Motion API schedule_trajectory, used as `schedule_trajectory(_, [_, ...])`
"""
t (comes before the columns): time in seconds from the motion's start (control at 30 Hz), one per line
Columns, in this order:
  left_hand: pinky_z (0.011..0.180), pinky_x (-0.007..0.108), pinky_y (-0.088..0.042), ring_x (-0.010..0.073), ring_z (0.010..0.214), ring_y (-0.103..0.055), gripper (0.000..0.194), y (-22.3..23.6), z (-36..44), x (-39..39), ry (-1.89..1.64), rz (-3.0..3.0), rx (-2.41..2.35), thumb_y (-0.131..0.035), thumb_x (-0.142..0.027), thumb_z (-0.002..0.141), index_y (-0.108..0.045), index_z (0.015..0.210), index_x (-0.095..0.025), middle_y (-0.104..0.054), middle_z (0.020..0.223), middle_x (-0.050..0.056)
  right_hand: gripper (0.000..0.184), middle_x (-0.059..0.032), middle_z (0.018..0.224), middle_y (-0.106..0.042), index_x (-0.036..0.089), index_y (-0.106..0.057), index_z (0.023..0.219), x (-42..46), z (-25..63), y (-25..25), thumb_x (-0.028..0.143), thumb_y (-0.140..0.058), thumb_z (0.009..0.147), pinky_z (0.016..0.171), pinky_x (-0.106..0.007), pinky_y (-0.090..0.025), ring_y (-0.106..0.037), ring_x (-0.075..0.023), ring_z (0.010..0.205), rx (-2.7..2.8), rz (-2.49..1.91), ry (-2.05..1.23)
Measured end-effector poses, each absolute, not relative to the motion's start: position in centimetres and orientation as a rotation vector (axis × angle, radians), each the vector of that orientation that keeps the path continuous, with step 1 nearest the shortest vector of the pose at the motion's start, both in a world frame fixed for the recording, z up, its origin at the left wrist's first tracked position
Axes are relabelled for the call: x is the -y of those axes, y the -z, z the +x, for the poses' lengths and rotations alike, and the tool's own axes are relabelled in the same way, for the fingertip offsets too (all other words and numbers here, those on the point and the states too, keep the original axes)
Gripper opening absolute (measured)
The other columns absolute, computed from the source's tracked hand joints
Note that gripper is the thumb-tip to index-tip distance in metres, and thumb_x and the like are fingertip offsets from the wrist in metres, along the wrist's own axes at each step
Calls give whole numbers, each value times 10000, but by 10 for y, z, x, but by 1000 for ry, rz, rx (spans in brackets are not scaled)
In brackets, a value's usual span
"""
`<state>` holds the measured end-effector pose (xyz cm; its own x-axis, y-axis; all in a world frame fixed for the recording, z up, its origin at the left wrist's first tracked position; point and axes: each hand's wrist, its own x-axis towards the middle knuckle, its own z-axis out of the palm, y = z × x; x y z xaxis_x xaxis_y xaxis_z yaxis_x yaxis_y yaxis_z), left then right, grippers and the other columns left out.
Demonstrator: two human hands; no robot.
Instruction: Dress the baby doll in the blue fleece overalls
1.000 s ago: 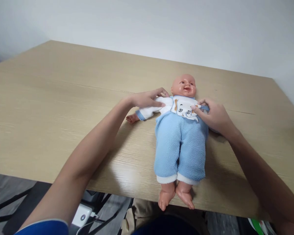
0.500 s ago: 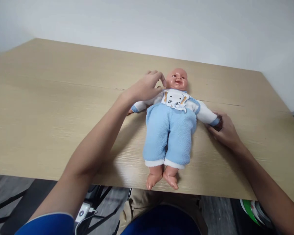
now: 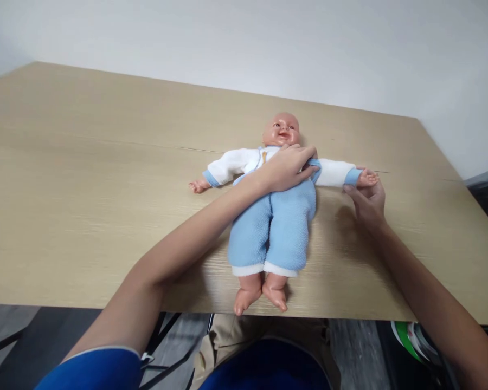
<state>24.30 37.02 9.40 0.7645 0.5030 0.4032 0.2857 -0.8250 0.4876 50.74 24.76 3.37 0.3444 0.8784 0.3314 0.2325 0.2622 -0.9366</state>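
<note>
A baby doll [image 3: 268, 227] lies on its back on the wooden table, head away from me, in a white top and fleecy light-blue trousers. My left hand [image 3: 293, 167] lies across its chest and covers most of the elephant picture there. Its fingers are closed at the blue-trimmed shoulder of the white sleeve [image 3: 335, 172] on the right side. At that sleeve's blue cuff, my right hand [image 3: 368, 207] grips the doll's outstretched arm from below, beside its small plastic hand [image 3: 367, 178]. The other doll arm [image 3: 230, 167] stretches out to the left, untouched.
The wooden table [image 3: 85, 206] runs back to a pale wall [image 3: 228, 43]. Its front edge is just beyond the doll's bare feet. Below it are my lap, dark metal legs and a round green-and-white object [image 3: 409, 341] at the lower right.
My left hand has moved right from beside the doll's neck to its far shoulder. My right hand has raised and straightened the doll's arm outward.
</note>
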Motion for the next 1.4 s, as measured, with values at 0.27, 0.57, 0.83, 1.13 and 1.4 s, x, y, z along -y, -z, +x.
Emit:
schedule_trajectory(0.27, [904,410,-500,293,949,-696,271,-97,232,-362,-849,2634,-267,-518,-403,1154,-658,1240,-188,-750,1044,124,608,-47,1156,-727,327,-680,1288,-313,459,-38,589,-971,822,952,-421,-684,-766,-266,1091,1250,-974,-415])
schedule_trajectory(0.57, [1027,475,-505,301,1097,-695,340,-88,220,-359,-1223,2899,-317,-498,-463,1207,-748,1237,-235,-784,1197,145,381,-106,1242,-710,314,-811,1324,-304,442,-29,581,-665,1094,1033,-551,-651,-727,-320,1165,1614,-968,-203])
schedule_trajectory(0.83, [1014,471,-534,291,1054,-678,299,-106,219,-354,-1290,2378,-486,-735,-506,1090,-764,1044,-212,-710,1126,134,236,-91,1190,-729,291,-784,1112,-292,427,-36,520,-734,1086,918,-481,-653,-715,-273,1022,1639,-1000,-80])
schedule_trajectory(1.13, [824,333,-498,174,822,-583,426,-108,218,-371,-932,1829,-598,-744,-556,1070,-623,863,-203,-603,859,16,255,-12,1011,-751,308,-715,1082,-285,407,-32,562,-731,1103,902,-374,-650,-757,-214,958,1293,-905,-487])
schedule_trajectory(1.4, [890,360,-496,229,958,-651,294,-103,212,-377,-827,2125,-660,-644,-490,1113,-620,1057,-202,-710,1041,67,349,14,937,-714,291,-645,979,-294,408,-26,608,-786,1013,866,-305,-616,-705,-182,902,1018,-1023,-761])
